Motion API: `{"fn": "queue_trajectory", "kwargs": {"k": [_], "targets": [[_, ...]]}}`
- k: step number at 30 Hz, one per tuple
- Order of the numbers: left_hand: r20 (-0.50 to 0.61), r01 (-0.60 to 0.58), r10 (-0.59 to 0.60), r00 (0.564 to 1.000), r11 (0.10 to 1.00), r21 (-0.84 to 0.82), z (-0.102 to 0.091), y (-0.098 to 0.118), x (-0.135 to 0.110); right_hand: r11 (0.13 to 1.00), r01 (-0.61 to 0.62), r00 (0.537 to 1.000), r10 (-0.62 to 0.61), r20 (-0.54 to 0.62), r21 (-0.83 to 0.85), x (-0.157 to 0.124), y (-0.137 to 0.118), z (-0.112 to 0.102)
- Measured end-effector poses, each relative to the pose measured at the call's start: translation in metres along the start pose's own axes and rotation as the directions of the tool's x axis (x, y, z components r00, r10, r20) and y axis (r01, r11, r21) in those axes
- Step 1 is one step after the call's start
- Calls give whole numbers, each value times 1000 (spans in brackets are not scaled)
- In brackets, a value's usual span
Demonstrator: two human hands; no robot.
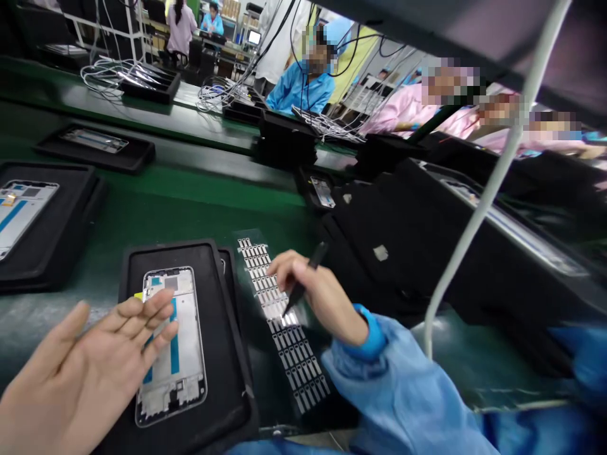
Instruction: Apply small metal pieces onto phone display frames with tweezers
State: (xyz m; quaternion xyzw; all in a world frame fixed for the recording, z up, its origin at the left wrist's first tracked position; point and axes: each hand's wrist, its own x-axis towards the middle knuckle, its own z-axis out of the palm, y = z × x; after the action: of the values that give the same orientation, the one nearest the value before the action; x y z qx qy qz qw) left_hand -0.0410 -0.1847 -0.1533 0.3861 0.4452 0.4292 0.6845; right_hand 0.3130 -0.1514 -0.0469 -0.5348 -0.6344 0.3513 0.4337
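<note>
My left hand [102, 363] is open, palm up with the fingers stretched out, above the left side of a phone frame [190, 335]. The silvery frame, with blue strips, lies in a black tray [220, 379]. My right hand [327, 297] is closed around black tweezers [298, 291], their tip pointing down at a sheet of small parts [298, 360]. That clear sheet carries rows of small metallic pieces and lies right of the tray. Whether the tip touches a piece I cannot tell. A blue band circles my right wrist.
More black trays with phone frames stand at the left [71, 221] and farther back [95, 151]. Dark stacked trays [379, 234] fill the right side. A white cable [493, 183] hangs in front. Co-workers sit across the green bench [190, 208].
</note>
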Motion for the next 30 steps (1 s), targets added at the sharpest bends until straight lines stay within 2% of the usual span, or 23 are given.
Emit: {"fn": "queue_trajectory", "kwargs": {"k": [1,3,4,6,9,11,12,13,15,17,19,21,22,24,27,30], "targets": [[-12,88,-90,996,989,-118,22,18,10,994,-85,990,92,-106,67,13,10,-4],[-38,169,-185,982,950,-263,57,48,24,957,-185,954,229,-195,222,35,29,-6],[-47,184,-205,978,941,-284,68,59,29,933,-204,938,272,-213,295,43,38,-5],[-61,173,-196,979,947,-272,79,69,31,889,-203,923,314,-223,410,55,53,0],[-10,106,-107,994,992,-71,77,69,29,847,-203,915,343,-213,491,66,71,4],[55,48,-60,997,980,194,74,72,32,833,-224,910,364,-198,506,72,83,3],[85,3,-34,996,941,339,75,75,36,830,-233,906,374,-196,507,74,89,2],[114,-58,4,993,878,476,77,80,41,829,-238,902,382,-202,506,76,94,1],[191,-212,108,976,693,689,86,93,56,832,-230,890,390,-237,505,78,105,-1],[331,-383,193,924,467,797,101,104,75,837,-219,882,390,-265,501,78,111,-1],[544,-582,213,812,215,784,121,108,95,844,-217,885,382,-265,490,78,114,1],[729,-734,138,670,-24,679,142,101,116,853,-222,893,372,-253,472,77,115,2],[769,-764,89,633,-85,639,151,94,125,858,-224,894,369,-253,462,77,116,3],[796,-787,10,605,-143,600,168,76,140,867,-227,892,368,-261,444,77,117,4],[793,-788,-70,605,-199,583,181,50,152,876,-240,890,371,-267,418,77,119,4],[785,-785,-122,608,-244,570,183,39,153,881,-257,892,374,-253,398,78,120,5]]}}
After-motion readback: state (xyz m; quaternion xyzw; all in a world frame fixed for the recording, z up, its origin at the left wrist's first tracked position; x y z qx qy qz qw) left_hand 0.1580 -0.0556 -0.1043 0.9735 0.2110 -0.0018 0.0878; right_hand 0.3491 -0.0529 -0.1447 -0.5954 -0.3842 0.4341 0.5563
